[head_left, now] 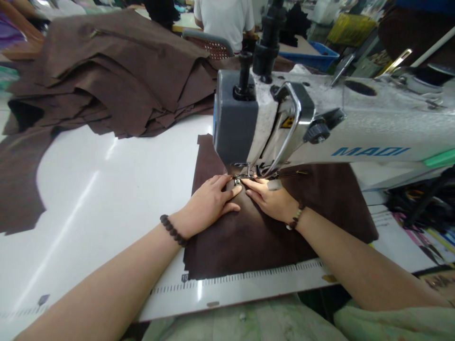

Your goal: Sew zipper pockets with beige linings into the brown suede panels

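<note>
A dark brown fabric piece (249, 237) lies flat on the white table under the sewing machine (320, 128). My left hand (209, 201) rests flat on the fabric, fingers stretched toward the presser foot (239, 179). My right hand (272, 196) lies flat beside it on the right, fingers pointing at the same spot, a white band on one finger. The two hands almost touch at the fingertips just in front of the needle. Each wrist wears a bead bracelet.
A tall pile of brown fabric pieces (113, 71) sits at the back left, and another brown piece (17, 180) hangs over the left edge. A ruler strip (249, 279) runs along the table's front edge. A person in a white shirt (223, 19) sits behind the machine.
</note>
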`<state>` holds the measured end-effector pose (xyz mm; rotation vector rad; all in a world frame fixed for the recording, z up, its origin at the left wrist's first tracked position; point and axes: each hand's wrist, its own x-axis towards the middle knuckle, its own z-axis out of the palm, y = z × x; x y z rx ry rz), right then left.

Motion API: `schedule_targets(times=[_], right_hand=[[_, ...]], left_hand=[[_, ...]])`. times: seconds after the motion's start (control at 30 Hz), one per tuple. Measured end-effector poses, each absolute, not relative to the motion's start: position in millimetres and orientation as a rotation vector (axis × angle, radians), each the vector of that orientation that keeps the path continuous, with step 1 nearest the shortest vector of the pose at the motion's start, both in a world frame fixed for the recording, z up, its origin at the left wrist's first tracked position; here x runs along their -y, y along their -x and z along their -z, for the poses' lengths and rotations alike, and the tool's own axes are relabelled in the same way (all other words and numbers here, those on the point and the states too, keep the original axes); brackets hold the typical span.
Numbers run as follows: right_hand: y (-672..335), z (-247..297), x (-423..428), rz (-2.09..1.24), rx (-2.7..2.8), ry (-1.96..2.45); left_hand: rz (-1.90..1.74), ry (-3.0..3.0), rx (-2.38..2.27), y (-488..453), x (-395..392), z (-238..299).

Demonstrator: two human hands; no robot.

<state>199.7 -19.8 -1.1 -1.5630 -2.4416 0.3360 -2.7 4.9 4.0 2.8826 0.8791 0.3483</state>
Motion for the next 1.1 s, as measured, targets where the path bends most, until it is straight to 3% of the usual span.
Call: schedule_targets(times=[0.23,0.47,0.63,0.93,1.1], right_hand=[[-195,-5,25,-0.38,2.384,1.631],[-171,-10,131,-0.382,2.483,1.686],[-154,-10,177,-0.398,2.533,1.776],[-169,-32,169,-0.483,2.566,1.896],[-250,-51,136,-0.265,2.336,2.402]], left_hand=[[-0.376,-2.932,-0.886,6,2,5],[-0.219,-2.933,-0.713,50,87,1],[-0.2,-2.91,-0.874,54,126,-4],[-0.28,-2.825,-1.02,42,125,-6],[-0.33,-2.763,-0.989,45,123,-5]])
